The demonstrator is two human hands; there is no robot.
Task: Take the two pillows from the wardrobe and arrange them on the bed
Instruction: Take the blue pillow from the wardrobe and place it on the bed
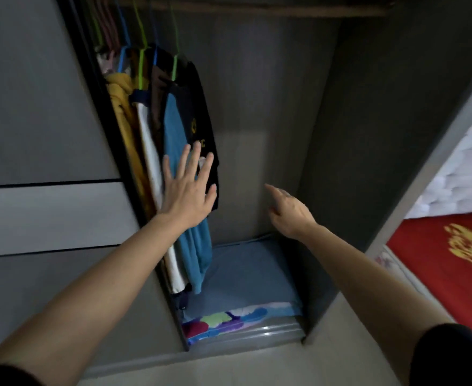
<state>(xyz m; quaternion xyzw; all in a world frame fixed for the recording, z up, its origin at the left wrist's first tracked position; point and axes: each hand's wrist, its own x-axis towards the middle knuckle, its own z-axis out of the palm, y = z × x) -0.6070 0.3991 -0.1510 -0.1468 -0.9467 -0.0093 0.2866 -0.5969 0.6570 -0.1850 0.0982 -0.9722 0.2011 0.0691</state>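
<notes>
Both arms are stretched forward into the open wardrobe (285,107), bare forearms with dark sleeves just showing at the bottom corners. Nothing is held in either hand.

Lowest in view, on the wardrobe floor, is a stack: a blue pillow (246,277) on top, flat and soft-looking with a plain cover, and under it a patterned one (223,323) with purple, green and blue blobs showing at the front edge. I can't tell for sure that the lower one is a pillow rather than folded bedding, but those look like the two things to grab.

A bit further in, the left hand (189,188) is spread wide, palm flat against the hanging clothes (173,129), touching the teal shirt and the black one beside it. The right hand (287,210) hangs loose in the empty part of the wardrobe, fingers half curled, touching nothing.

My take on doing this bit well: push the clothes left so the hems stay off the stack, then drop both hands down and slide them under the front edge so the pillows come out without snagging fabric. They look squashy, so scoop rather than pinch a corner.

Off to the right past the wardrobe side is the bed (452,260), with a red cover and a white quilted bit.
</notes>
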